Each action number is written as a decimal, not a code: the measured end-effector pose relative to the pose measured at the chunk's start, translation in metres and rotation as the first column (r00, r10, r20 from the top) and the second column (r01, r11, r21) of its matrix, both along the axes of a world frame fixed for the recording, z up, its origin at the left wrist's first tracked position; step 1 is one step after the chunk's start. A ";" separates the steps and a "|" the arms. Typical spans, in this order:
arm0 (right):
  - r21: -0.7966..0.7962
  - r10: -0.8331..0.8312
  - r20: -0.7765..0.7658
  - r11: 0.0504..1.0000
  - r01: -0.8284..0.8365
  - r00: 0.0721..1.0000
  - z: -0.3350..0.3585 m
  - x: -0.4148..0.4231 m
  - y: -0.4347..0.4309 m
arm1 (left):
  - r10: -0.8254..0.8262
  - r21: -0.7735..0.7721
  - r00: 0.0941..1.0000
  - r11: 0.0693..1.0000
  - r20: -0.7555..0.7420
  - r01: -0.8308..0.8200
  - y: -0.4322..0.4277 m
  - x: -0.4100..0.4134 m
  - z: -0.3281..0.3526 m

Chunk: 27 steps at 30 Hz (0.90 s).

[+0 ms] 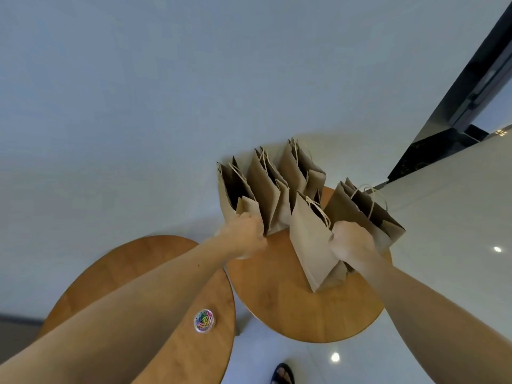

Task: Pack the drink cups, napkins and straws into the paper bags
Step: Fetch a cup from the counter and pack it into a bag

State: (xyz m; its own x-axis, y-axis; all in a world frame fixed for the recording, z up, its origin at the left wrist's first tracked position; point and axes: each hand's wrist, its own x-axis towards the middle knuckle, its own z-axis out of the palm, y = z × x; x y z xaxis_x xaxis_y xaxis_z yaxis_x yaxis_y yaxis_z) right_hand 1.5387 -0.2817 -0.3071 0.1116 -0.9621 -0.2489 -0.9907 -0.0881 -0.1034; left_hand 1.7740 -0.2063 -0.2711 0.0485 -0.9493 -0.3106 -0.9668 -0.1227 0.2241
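Left hand (243, 234) is gripping a cluster of three paper bags (263, 189), fingers curled tight. Right hand (350, 242) is clutching two more bags (310, 245). All are standing at the round table's (291, 306) far edge.

Bags (266, 195) on right table (291, 309); clip tub (204, 320) on left table (133, 259)

Home-like room: two round wooden tables (304, 309), glossy pale floor (443, 231) (lamp reflections), plain white wall (166, 79).
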 end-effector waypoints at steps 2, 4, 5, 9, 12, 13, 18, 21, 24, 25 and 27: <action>-0.016 0.055 0.007 0.998 -0.055 0.998 0.009 0.010 0.017 | -0.015 0.008 1.000 1.000 0.006 0.015 0.011 0.008 0.003; -0.018 0.098 0.032 0.995 -0.098 0.995 0.021 0.025 0.034 | 0.003 0.011 1.000 1.000 -0.015 -0.003 0.026 0.019 0.004; -0.023 0.116 0.048 0.993 -0.115 0.992 0.027 0.034 0.043 | 0.021 0.006 0.999 1.000 -0.033 -0.021 0.035 0.027 0.004; -0.039 0.203 0.109 0.979 -0.199 0.973 0.051 0.083 0.089 | 0.073 -0.004 0.996 0.997 -0.048 -0.073 0.085 0.065 0.008; -0.070 0.312 0.124 0.950 -0.305 0.942 0.066 0.134 0.127 | 0.146 0.016 0.987 0.989 -0.061 -0.146 0.131 0.106 0.011; -0.082 0.344 0.132 0.938 -0.336 0.930 0.069 0.151 0.140 | 0.180 0.022 0.981 0.984 -0.068 -0.179 0.147 0.119 0.011; -0.071 0.468 0.189 0.883 -0.463 0.863 0.065 0.235 0.200 | 0.304 0.034 0.951 0.952 -0.057 -0.303 0.222 0.183 0.004; -0.048 0.509 0.232 0.857 -0.513 0.829 0.047 0.279 0.230 | 0.381 0.059 0.922 0.924 -0.071 -0.377 0.262 0.214 -0.010; -0.017 0.509 0.260 0.852 -0.524 0.820 0.024 0.312 0.256 | 0.428 0.107 0.899 0.902 -0.097 -0.418 0.297 0.234 -0.027; -0.006 0.504 0.269 0.853 -0.521 0.821 0.016 0.319 0.263 | 0.440 0.122 0.893 0.896 -0.093 -0.428 0.306 0.239 -0.033; 0.023 0.481 0.301 0.859 -0.511 0.823 0.001 0.330 0.277 | 0.453 0.153 0.887 0.886 -0.086 -0.438 0.322 0.245 -0.046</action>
State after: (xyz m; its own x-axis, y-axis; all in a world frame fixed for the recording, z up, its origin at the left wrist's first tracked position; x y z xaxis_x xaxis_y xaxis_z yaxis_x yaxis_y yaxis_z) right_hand 1.8690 -0.0052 -0.3060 0.6449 -0.7300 -0.2263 -0.7451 -0.5346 -0.3988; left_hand 2.0190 0.1154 -0.3168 0.4135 -0.7884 -0.4555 -0.7714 -0.5691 0.2847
